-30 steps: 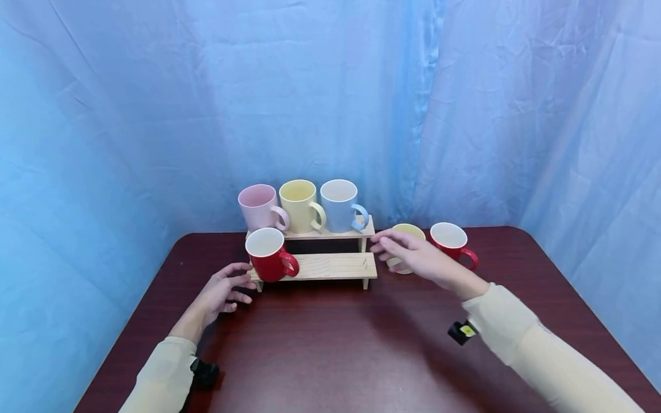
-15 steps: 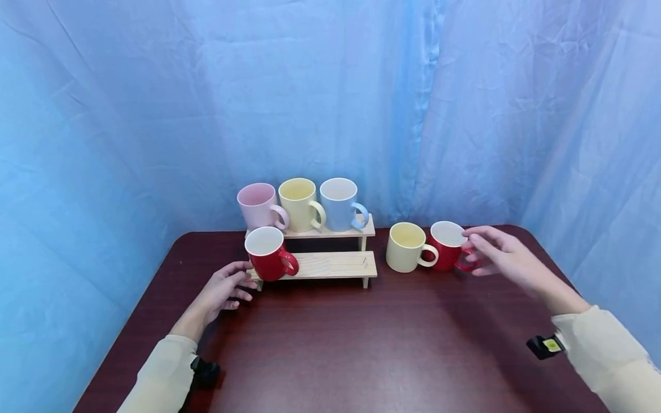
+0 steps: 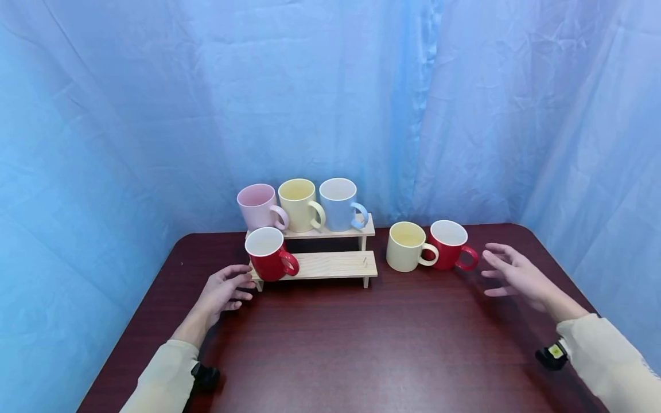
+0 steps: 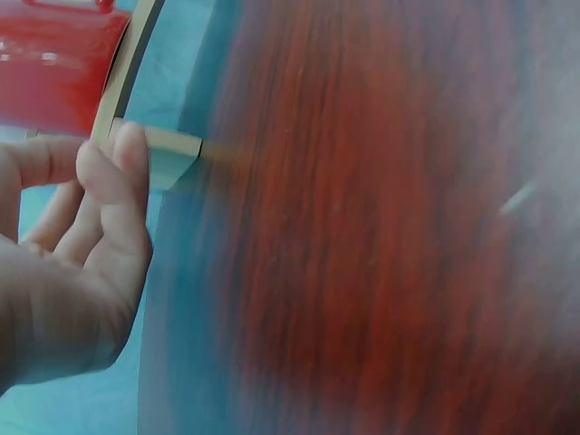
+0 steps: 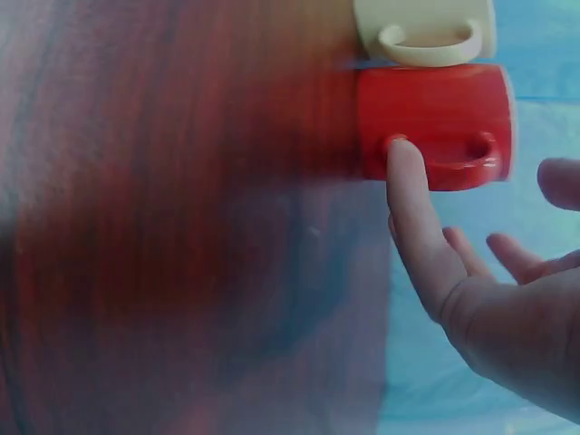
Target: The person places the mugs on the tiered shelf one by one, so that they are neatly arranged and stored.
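My left hand is at the left end of a two-step wooden stand, fingers loosely bent beside its lower board. Whether they touch the wood I cannot tell, even in the left wrist view, where the hand lies close to the board's end. On that lower step stands a red mug, white inside, its handle to the right. My right hand, fingers spread and holding nothing, hovers just right of a second red mug, apart from its handle. A yellow mug stands close on that mug's left.
On the upper step stand a pink mug, a yellow mug and a light blue mug. The dark red-brown table ends at blue curtains behind and on both sides.
My right hand has moved right, from in front of the yellow mug on the table, past the red mug's handle, to beyond it. The left hand and the mugs have stayed in place.
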Motion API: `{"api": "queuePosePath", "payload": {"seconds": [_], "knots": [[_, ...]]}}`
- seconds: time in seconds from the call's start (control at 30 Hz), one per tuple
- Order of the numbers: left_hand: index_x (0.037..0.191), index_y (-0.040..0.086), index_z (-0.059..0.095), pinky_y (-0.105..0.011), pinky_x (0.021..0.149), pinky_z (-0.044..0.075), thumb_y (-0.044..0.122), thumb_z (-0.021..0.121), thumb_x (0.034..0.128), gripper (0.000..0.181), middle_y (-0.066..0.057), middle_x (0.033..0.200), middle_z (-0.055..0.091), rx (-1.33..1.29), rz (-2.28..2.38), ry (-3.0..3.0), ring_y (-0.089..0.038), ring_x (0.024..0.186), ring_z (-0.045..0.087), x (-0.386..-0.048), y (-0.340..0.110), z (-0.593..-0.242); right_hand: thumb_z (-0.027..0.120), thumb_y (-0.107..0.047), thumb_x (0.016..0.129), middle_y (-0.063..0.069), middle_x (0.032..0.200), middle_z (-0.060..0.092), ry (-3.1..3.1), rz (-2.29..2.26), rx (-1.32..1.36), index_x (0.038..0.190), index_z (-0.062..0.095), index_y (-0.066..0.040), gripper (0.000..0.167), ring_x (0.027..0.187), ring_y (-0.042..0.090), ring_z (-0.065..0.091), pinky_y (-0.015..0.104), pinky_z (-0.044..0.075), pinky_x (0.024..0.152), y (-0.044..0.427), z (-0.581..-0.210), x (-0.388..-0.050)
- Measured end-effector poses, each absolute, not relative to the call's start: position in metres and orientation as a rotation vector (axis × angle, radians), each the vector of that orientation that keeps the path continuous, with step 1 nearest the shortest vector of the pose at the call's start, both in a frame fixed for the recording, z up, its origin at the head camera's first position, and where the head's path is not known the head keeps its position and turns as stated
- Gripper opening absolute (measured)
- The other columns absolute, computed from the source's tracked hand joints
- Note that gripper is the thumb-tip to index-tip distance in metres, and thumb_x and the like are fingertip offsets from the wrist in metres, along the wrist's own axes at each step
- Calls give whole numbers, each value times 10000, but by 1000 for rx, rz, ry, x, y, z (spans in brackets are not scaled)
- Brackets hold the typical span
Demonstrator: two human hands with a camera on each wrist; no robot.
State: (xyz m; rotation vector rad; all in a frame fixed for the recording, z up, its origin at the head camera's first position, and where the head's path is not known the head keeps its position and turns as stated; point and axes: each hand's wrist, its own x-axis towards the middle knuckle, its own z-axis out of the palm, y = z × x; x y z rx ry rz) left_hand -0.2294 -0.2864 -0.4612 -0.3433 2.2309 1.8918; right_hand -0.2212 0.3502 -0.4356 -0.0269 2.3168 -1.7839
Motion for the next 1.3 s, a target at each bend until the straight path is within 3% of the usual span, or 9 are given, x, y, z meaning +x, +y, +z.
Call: {"api": "queuePosePath", "payload": {"seconds": [0.2, 0.37, 0.57, 0.97, 1.3], "knots": [[1374, 108, 580, -274, 610, 572, 298, 666, 998, 430, -124, 1073, 746, -376, 1917, 2267, -172, 714, 728, -226, -285, -462, 516, -431, 1059, 264, 1438, 391, 2246, -1798, 31, 1510, 271, -26, 654, 1087, 242, 669, 554, 561, 829, 345, -452, -231], [1389, 120, 571, -259, 616, 569, 326, 691, 983, 471, -92, 1055, 752, -412, 1967, 2184, -164, 711, 732, -226, -288, -465, 510, -457, 1055, 176, 1338, 503, 2260, -1772, 21, 1482, 313, -29, 636, 1071, 258, 663, 550, 573, 800, 339, -457, -240], [1400, 135, 558, -236, 592, 552, 326, 691, 984, 477, -62, 1045, 748, -435, 2019, 2091, -156, 720, 732, -226, -290, -468, 488, -475, 1059, 257, 1317, 522, 2243, -1749, -2, 1466, 349, 26, 661, 1052, 293, 641, 545, 578, 788, 330, -460, -249], [1366, 144, 555, -283, 612, 571, 332, 679, 989, 439, -106, 1101, 730, -404, 1964, 2157, -191, 726, 729, -224, -289, -464, 497, -472, 1056, 136, 1160, 551, 2183, -1785, 8, 1305, 465, -49, 491, 954, 269, 603, 541, 583, 770, 327, -460, -251], [1337, 149, 574, -283, 599, 566, 345, 683, 985, 417, -140, 1118, 717, -359, 1914, 2209, -209, 718, 724, -229, -285, -465, 515, -351, 1070, 109, 1078, 594, 2132, -1953, -107, 1275, 515, 0, 407, 983, 227, 662, 411, 585, 831, 332, -469, -252]]}}
